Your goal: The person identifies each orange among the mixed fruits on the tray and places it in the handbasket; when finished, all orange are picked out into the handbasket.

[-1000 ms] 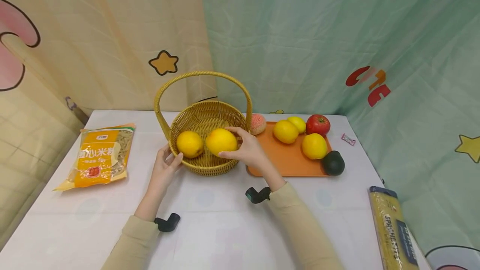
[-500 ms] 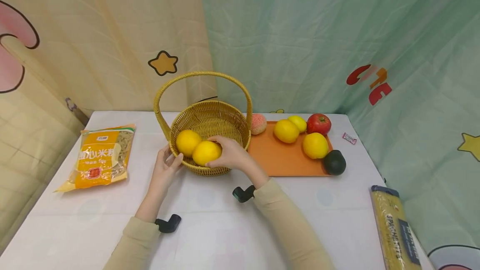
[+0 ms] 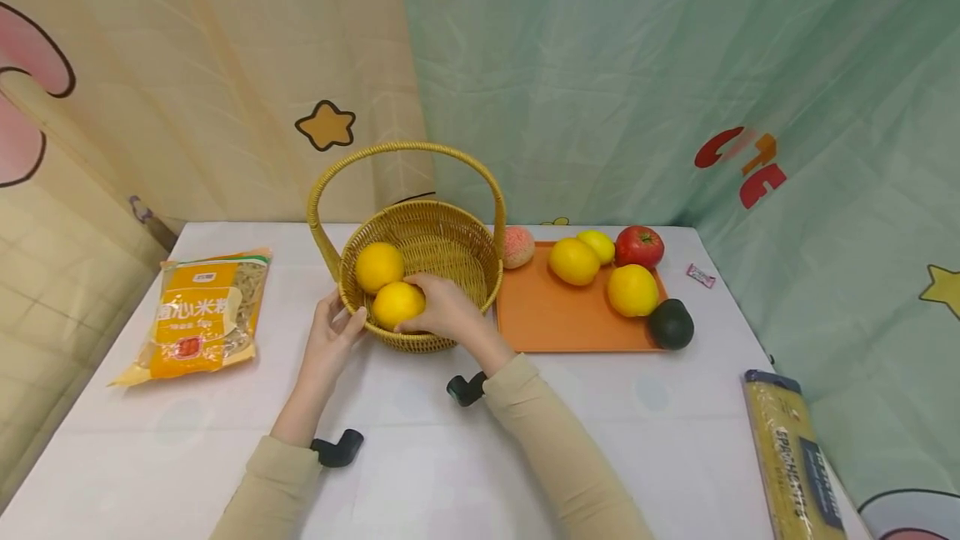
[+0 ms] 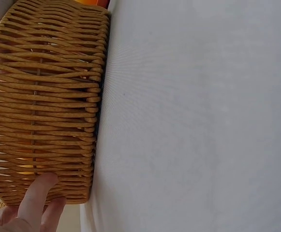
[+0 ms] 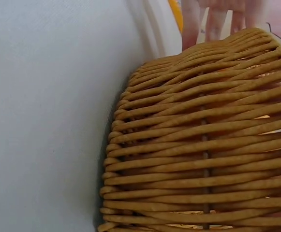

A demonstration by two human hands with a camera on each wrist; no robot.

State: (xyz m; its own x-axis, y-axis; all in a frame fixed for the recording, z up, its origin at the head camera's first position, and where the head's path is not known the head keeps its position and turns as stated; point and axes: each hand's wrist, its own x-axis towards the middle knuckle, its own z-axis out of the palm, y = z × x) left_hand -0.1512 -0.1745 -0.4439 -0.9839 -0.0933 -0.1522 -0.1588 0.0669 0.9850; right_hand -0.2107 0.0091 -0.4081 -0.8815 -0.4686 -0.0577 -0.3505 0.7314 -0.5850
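A woven basket point(image 3: 457, 232) with a tall handle stands on the white table point(image 3: 420, 457). Two yellow fruits lie in it: one point(image 3: 378, 266) at the back left, another point(image 3: 397, 304) in front. My right hand point(image 3: 442, 311) reaches over the rim and grips the front fruit. My left hand point(image 3: 333, 333) rests with relaxed fingers on the basket's left outer wall point(image 4: 48, 111); its fingertips point(image 4: 36, 198) show in the left wrist view. The right wrist view shows the basket's weave point(image 5: 203, 154) close up, with the left hand's fingers point(image 5: 191, 21) beyond it.
An orange tray point(image 3: 562, 323) right of the basket bears yellow fruits point(image 3: 573, 261) and a red one point(image 3: 639, 247); a peach point(image 3: 516, 247) and a dark avocado point(image 3: 670, 324) lie at its edges. A yellow packet point(image 3: 198, 315) lies left, a spaghetti pack point(image 3: 795, 457) front right.
My right hand has carried the yellow fruit from above the basket's right rim leftward and down into the basket, beside the other fruit. The left hand has stayed on the basket.
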